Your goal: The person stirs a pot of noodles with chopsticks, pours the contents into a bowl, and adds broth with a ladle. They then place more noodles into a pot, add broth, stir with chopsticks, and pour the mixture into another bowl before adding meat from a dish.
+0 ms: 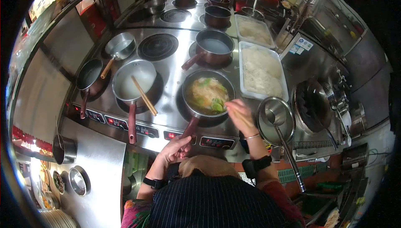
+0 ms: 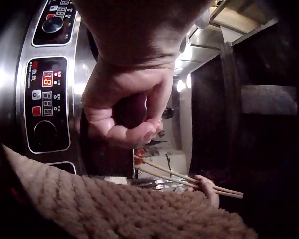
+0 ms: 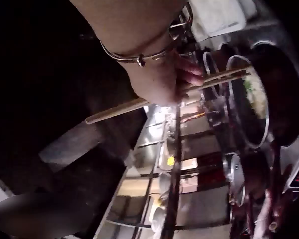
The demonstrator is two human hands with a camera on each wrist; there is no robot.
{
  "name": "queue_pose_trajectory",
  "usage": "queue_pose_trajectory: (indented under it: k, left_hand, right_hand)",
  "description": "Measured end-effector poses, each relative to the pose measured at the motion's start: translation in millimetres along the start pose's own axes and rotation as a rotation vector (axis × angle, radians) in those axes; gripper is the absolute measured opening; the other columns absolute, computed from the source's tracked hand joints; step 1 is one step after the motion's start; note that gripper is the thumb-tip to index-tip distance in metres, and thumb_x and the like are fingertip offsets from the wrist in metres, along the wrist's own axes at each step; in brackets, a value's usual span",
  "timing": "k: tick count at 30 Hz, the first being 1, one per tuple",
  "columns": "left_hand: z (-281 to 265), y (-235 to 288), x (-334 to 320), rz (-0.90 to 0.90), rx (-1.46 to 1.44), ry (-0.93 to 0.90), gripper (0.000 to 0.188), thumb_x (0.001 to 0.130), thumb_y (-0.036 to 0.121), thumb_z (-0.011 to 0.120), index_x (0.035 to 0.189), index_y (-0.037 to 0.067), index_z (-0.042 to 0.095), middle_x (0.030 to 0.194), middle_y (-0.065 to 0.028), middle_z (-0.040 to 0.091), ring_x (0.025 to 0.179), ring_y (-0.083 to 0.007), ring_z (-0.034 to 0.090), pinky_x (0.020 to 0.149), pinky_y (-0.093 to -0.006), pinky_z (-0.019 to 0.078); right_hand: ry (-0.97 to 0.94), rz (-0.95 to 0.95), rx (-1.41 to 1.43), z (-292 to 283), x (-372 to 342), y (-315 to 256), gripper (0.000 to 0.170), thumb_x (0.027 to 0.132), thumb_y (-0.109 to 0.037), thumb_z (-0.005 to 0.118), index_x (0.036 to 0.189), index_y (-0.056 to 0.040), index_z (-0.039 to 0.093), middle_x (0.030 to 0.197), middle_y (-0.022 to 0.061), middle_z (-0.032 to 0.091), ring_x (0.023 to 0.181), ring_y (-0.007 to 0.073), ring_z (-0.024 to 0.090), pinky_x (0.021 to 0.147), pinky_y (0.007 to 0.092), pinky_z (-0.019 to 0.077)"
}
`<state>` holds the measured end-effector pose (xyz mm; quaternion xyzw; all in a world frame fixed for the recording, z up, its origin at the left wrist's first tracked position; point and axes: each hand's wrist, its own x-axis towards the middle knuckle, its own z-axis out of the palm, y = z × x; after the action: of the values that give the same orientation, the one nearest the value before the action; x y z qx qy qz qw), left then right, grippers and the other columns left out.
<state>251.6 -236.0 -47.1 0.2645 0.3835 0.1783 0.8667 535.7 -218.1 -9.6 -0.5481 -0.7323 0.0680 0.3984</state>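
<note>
My left hand (image 1: pixel 174 148) grips the dark red handle (image 1: pixel 192 127) of a saucepan (image 1: pixel 224 79) on the front right burner. In the left wrist view the fingers (image 2: pixel 122 133) curl round the handle's rounded end. Inside the pan are pale noodles (image 1: pixel 206 89) in broth, with green leafy pieces (image 1: pixel 217 104) near the right side. My right hand (image 1: pixel 240 115) holds a pair of wooden chopsticks (image 3: pixel 117 110) beside the pan's right rim. Their tips reach over the pan's mouth in the right wrist view.
Left of this pan stands a saucepan (image 1: pixel 150 71) of whitish liquid with chopsticks (image 1: pixel 144 95) across it. Behind is a pot (image 1: pixel 217 40) of cloudy liquid. White trays (image 1: pixel 285 90) hold pale noodles. A ladle (image 1: pixel 288 157) lies across a steel bowl (image 1: pixel 292 107) at right.
</note>
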Motion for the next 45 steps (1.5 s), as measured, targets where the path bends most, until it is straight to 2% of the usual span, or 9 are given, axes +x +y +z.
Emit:
queue_pose_trajectory:
  k: [8,11,17,22,24,28,31,41,45]
  left_hand:
    - [0,0,-1,-0.021,0.01,0.05,0.033,0.084,0.031,0.061,0.104,0.009,0.046,0.057,-0.001,0.045,0.037,-0.0065,0.037,0.031,-0.0181,0.0276]
    - [-3,-1,1,-0.014,0.0,0.037,0.033,0.084,0.031,0.061,0.102,0.009,0.045,0.057,-0.001,0.045,0.037,-0.0062,0.037,0.031,-0.0179,0.0277]
    - [-2,1,1,-0.02,0.022,0.044,0.031,0.085,0.03,0.059,0.1,0.009,0.043,0.057,-0.0006,0.045,0.036,-0.0059,0.036,0.03,-0.0177,0.0276]
    - [-1,1,0,-0.012,0.054,0.05,0.028,0.086,0.03,0.058,0.098,0.009,0.042,0.057,-0.0001,0.044,0.036,-0.006,0.036,0.03,-0.0181,0.028]
    - [-1,1,-1,-0.017,0.052,0.055,0.028,0.086,0.03,0.058,0.097,0.009,0.042,0.057,0.0,0.044,0.036,-0.0059,0.037,0.03,-0.0179,0.0283]
    - [-2,1,-1,-0.014,0.006,0.016,0.028,0.086,0.03,0.058,0.096,0.01,0.042,0.058,0.0,0.044,0.038,-0.0058,0.038,0.03,-0.0178,0.0283]
    - [-3,-1,3,-0.025,0.008,0.027,0.03,0.085,0.03,0.059,0.1,0.01,0.043,0.059,0.0,0.045,0.039,-0.0057,0.038,0.031,-0.0178,0.0281]
    - [-6,-4,4,-0.011,0.033,0.035,0.037,0.083,0.034,0.062,0.104,0.01,0.044,0.059,-0.0002,0.045,0.037,-0.006,0.038,0.03,-0.0171,0.0281]
    - [-6,-5,5,-0.001,0.056,0.047,0.038,0.083,0.036,0.061,0.104,0.01,0.044,0.059,0.0001,0.045,0.037,-0.0055,0.038,0.03,-0.017,0.028]
  right_hand:
    - [-0.175,0.129,0.165,-52,3,-50,0.008,0.081,-0.011,0.059,0.087,-0.0086,0.064,0.074,0.005,0.06,0.064,0.0133,0.058,0.051,0.0258,0.0494]
    - [-0.043,0.218,0.092,-52,8,-35,0.01,0.081,-0.012,0.058,0.088,-0.007,0.063,0.077,0.0067,0.061,0.069,0.0194,0.059,0.063,0.0271,0.0506]
    - [-0.11,0.015,0.118,-2,2,-38,0.011,0.08,-0.012,0.06,0.089,-0.0057,0.063,0.085,0.0078,0.059,0.072,0.0235,0.06,0.064,0.0307,0.0502]
    - [-0.194,0.003,0.15,-70,7,-48,0.011,0.08,-0.012,0.061,0.089,-0.0061,0.063,0.08,0.0048,0.061,0.067,0.0152,0.06,0.057,0.0263,0.0486]
    - [0.007,0.425,0.359,-86,5,-50,0.013,0.082,-0.014,0.058,0.089,-0.0037,0.063,0.077,0.0048,0.061,0.065,0.0148,0.06,0.057,0.026,0.0479]
    - [0.173,0.466,0.187,-47,4,-4,0.015,0.084,-0.015,0.055,0.088,-0.0036,0.063,0.078,0.0069,0.061,0.064,0.0172,0.061,0.059,0.029,0.0483]
    - [0.22,0.104,-0.027,-3,-1,9,0.01,0.081,-0.012,0.057,0.088,-0.0085,0.064,0.08,0.01,0.059,0.07,0.024,0.06,0.062,0.0319,0.0489]
    - [-0.221,0.145,0.193,-66,-5,-54,0.01,0.081,-0.012,0.058,0.087,-0.0043,0.062,0.081,0.0089,0.06,0.067,0.0208,0.059,0.059,0.0312,0.0473]
    - [-0.078,0.069,0.018,-50,1,-46,0.008,0.079,-0.012,0.06,0.085,-0.0066,0.062,0.078,0.0082,0.06,0.068,0.0248,0.059,0.059,0.0323,0.0471]
